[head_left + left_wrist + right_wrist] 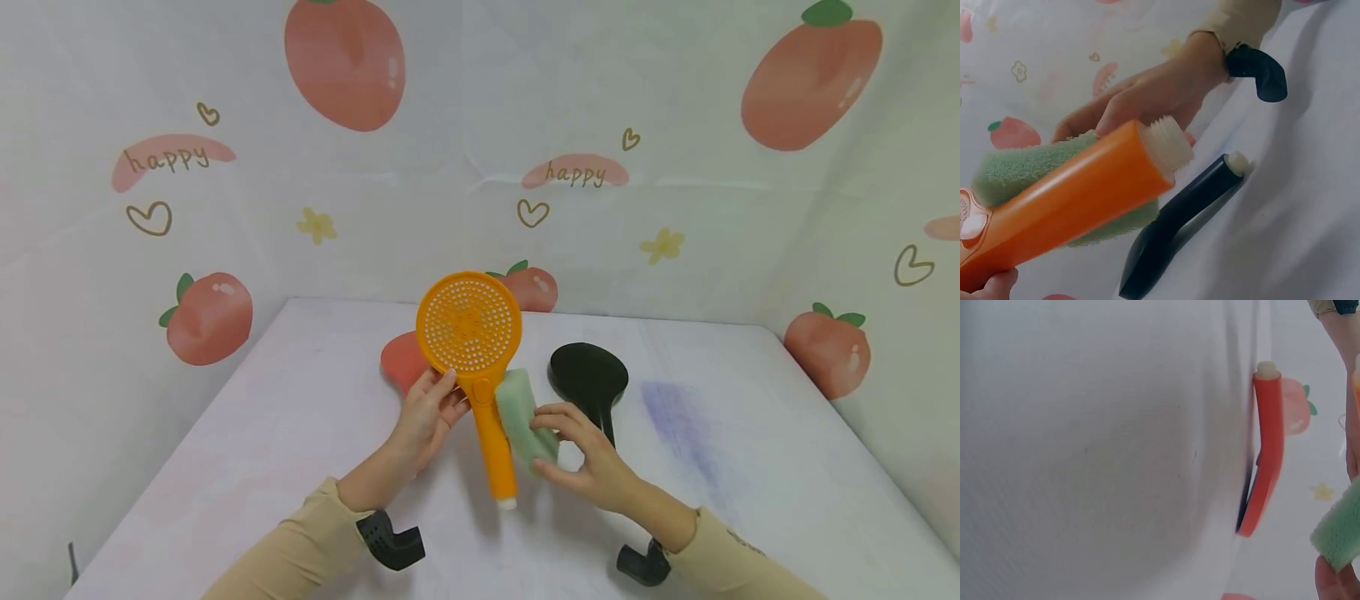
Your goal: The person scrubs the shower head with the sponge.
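An orange shower head (491, 433) is held up over the table, its perforated round face toward the head camera and its white threaded end (1170, 142) low. My left hand (426, 421) grips it at the neck, just under the face. In my right hand (588, 454) a pale green sponge (525, 421) is pinched between thumb and fingers. The sponge lies along the right side of the orange handle; in the left wrist view it shows on both sides of the handle (1079, 197).
A red shower head (1269, 437) lies on the table behind my left hand. The black shower head (588, 375) lies to the right, behind my right hand. A bluish-purple smudge (682, 429) marks the white tabletop (300, 392). Behind stands a fruit-print cloth (450, 200).
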Motion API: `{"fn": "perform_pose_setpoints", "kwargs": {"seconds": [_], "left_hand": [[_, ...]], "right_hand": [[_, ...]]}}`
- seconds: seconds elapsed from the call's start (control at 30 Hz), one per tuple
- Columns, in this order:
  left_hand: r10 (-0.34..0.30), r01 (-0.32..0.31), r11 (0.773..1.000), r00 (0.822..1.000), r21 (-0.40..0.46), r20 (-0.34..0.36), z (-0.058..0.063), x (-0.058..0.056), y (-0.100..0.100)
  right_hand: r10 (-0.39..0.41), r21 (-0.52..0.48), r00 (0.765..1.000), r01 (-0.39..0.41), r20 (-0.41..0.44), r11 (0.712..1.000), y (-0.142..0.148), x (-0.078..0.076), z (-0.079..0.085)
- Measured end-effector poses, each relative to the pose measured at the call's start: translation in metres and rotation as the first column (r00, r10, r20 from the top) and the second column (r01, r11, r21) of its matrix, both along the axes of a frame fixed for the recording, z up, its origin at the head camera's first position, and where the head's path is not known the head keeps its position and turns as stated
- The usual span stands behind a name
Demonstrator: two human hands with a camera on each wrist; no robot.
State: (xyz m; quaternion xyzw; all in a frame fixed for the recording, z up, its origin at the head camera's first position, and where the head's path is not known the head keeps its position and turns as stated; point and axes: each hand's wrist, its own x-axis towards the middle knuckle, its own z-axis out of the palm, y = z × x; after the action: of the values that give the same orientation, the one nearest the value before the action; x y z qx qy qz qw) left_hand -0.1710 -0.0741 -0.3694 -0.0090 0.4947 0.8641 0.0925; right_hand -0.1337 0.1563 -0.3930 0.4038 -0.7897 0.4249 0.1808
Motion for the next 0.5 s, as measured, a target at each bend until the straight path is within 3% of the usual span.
{"fn": "perform_pose_setpoints", "kwargs": {"seconds": [0.3,0.5], "left_hand": [[-0.085,0.085,0.996,0.996,0.033,-0.003,0.0028,0.0045,0.0014],[-0.126,0.121,0.991,0.989,-0.062,-0.083,-0.0009,0.0047,0.0012]], "right_hand": [[-0.021,-0.026,1.0,0.021,-0.007,0.999,-0.0009,-0.0001,-0.0071],[-0.016,-0.01,0.997,0.015,-0.073,1.0,-0.0007,0.0,-0.0085]]}}
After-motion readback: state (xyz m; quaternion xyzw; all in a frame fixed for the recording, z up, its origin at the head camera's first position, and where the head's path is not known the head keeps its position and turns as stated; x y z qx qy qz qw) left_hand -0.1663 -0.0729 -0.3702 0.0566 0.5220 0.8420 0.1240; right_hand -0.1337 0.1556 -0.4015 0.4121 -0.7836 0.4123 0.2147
